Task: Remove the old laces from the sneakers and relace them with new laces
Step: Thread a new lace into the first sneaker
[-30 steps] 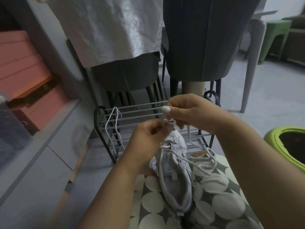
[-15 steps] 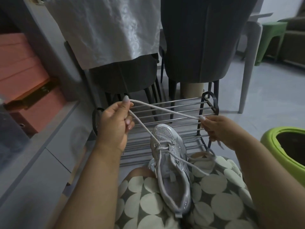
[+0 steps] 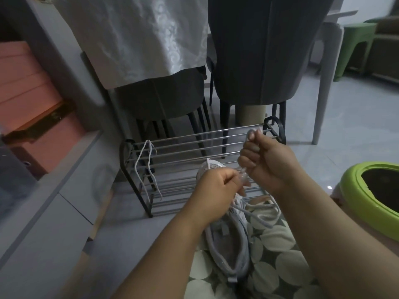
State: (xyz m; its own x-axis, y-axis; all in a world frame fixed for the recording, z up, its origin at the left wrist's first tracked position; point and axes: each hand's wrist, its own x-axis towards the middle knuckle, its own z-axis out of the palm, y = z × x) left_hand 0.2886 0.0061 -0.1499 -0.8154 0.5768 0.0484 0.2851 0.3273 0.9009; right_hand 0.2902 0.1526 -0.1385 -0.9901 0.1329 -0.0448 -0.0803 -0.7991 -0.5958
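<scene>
Dim room, pale tiled floor point(image 3: 356, 130)
Dark chairs point(image 3: 265, 50) at 12 o'clock; wire shoe rack point(image 3: 194, 147) centre; pink boxes point(image 3: 28, 93) at 9; green stool point(image 3: 356, 44) at 2.

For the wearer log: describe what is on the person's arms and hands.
Both forearms are bare as far as the view shows, with no sleeves. The left hand and right hand wear no gloves; no rings or watch show. The right hand's nails look pale and glossy.
</scene>
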